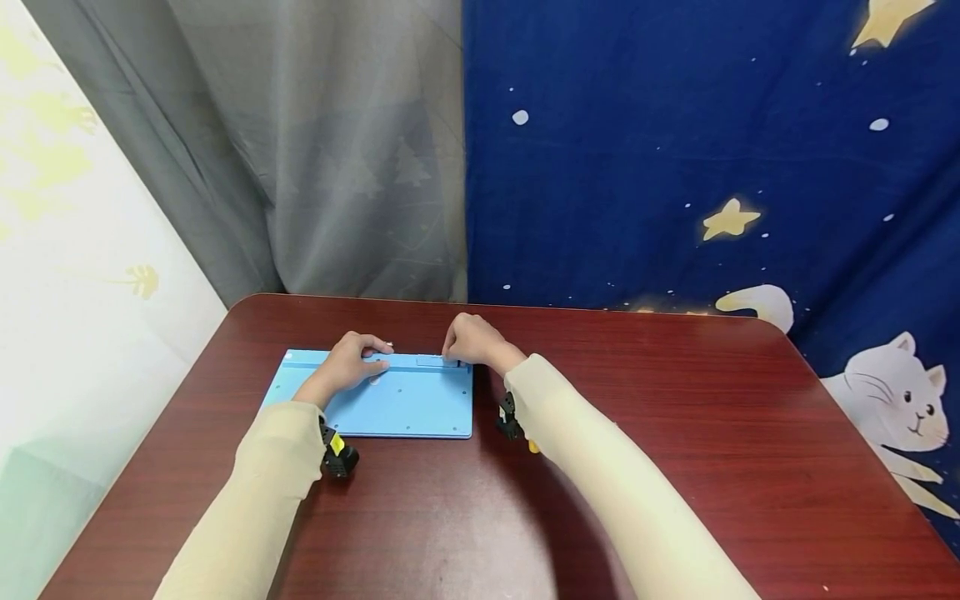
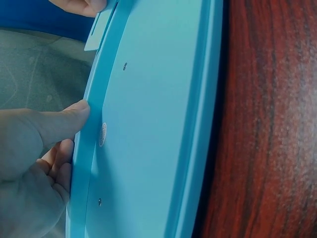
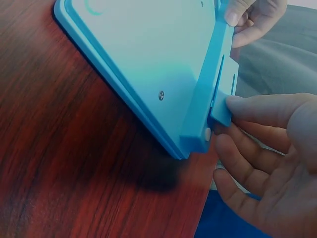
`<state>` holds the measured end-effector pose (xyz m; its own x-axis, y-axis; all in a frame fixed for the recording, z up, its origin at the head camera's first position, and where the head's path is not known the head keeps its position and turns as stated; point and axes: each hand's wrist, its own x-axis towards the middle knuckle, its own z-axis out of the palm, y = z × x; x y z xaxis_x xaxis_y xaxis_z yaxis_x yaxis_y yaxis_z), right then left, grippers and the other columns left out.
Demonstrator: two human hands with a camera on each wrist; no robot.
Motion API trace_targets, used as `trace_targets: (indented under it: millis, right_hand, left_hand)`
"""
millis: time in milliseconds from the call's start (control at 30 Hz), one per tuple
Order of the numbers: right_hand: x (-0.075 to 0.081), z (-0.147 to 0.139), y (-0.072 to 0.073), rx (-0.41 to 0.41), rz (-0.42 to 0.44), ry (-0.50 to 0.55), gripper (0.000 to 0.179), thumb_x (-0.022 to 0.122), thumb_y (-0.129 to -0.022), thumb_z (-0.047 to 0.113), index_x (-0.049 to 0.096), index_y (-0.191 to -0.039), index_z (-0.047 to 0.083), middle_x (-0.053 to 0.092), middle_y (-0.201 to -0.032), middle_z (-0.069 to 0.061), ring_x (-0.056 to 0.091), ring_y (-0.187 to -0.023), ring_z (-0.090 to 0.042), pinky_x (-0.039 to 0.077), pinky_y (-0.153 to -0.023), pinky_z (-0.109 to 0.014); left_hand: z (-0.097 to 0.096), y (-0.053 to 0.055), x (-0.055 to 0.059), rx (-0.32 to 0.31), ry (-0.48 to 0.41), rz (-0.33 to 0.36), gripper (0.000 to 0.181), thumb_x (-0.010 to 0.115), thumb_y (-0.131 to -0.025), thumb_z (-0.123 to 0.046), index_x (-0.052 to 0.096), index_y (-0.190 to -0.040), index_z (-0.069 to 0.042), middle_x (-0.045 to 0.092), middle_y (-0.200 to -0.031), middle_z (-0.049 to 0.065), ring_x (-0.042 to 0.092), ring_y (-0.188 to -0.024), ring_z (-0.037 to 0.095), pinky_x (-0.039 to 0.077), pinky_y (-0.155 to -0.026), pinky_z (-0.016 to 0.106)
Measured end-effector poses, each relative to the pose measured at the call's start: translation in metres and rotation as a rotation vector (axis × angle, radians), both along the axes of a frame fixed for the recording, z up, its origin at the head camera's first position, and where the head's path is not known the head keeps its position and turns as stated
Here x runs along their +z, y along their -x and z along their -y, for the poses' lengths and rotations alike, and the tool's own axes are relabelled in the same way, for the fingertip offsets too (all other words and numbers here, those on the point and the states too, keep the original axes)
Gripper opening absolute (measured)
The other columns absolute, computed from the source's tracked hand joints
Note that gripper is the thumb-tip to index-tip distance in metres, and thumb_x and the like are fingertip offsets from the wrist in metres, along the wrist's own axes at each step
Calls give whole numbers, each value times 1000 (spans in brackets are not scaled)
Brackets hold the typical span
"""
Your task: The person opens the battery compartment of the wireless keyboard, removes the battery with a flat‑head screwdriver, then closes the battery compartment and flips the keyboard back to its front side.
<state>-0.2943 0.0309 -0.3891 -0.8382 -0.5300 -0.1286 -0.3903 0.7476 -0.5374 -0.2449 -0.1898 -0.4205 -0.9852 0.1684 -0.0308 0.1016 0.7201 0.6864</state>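
A light blue keyboard lies on the table with its underside up, showing small screws and a round sticker. My left hand grips its raised far edge, the thumb on the underside and the fingers curled behind. At the right end of that edge, my right hand pinches a flat blue battery cover between thumb and fingers. The cover sits tilted and partly lifted off the edge, with a dark gap along one side. What lies under the cover is hidden.
The reddish-brown wooden table extends to the right and in front of the keyboard. Behind it hang a grey curtain and a blue patterned curtain. Each wrist carries a small black camera.
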Motion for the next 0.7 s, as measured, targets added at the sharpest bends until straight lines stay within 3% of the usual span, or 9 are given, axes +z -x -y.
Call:
trace_targets:
  millis: [200, 433, 700]
  right_hand:
    - [-3, -1, 0, -31, -26, -1, 10, 65, -84, 10, 74, -78, 9, 67, -78, 1, 58, -57, -12, 46, -57, -23]
    - [-3, -4, 3, 5, -6, -6, 11, 64, -83, 7, 74, -78, 7, 68, -79, 0, 57, -64, -13, 46, -59, -23]
    - [2, -1, 12, 44, 57, -6, 10, 66, -79, 1, 73, -73, 4, 67, -70, -1, 59, -61, -15, 47, -60, -22]
  left_hand:
    - [0, -1, -1, -10, -5, -10, 21, 63, -85, -5, 65, -106, 1, 48, -111, 22, 42, -101, 34, 41, -85, 47]
    - [-2, 0, -1, -7, -5, -12, 21, 63, -86, -5, 65, -105, 1, 49, -111, 22, 43, -100, 33, 40, -85, 48]
    - [0, 0, -1, 0, -6, -5, 22, 63, -86, -6, 65, -106, 1, 49, -110, 21, 42, -101, 33, 41, -84, 47]
